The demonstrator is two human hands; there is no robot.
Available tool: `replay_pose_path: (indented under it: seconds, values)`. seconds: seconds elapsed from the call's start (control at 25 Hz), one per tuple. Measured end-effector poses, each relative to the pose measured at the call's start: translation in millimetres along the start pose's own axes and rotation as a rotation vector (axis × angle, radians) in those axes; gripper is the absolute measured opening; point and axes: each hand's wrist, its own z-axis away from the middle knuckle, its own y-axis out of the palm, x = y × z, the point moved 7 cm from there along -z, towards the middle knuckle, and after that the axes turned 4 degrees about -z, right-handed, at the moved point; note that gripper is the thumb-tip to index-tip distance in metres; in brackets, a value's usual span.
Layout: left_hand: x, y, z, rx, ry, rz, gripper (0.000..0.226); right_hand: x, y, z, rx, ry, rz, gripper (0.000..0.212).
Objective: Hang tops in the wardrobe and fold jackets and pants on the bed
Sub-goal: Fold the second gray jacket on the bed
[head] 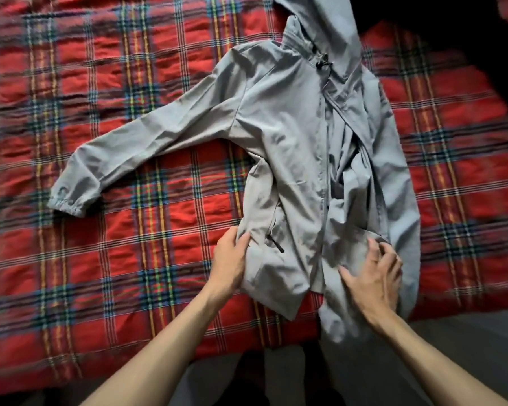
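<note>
lying hood-far, hem-near grey jacket (pixel 282 136); left hand (pixel 229 259) pinching its side, right hand (pixel 373 276) splayed flat

Nothing can be read: no text, label, brand, number or sign. The jacket (pixel 282 127) shows only plain grey cloth, and the blanket (pixel 100 259) only a red plaid pattern.
</note>
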Motion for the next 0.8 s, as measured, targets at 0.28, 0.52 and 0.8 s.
replay_pose_path:
  seconds: [0.28,0.52,0.8]
  values:
    - [31,-40,19,-0.213,-0.195,0.215,0.029,69,30,50,0.209,-0.769,0.142,0.047]
    - [40,-46,3,-0.111,-0.166,0.093,0.014,69,43,38,0.244,-0.8,0.212,0.016]
    - [115,-56,105,-0.142,-0.457,0.091,0.033,30,32,81,0.635,-1.128,0.122,0.019]
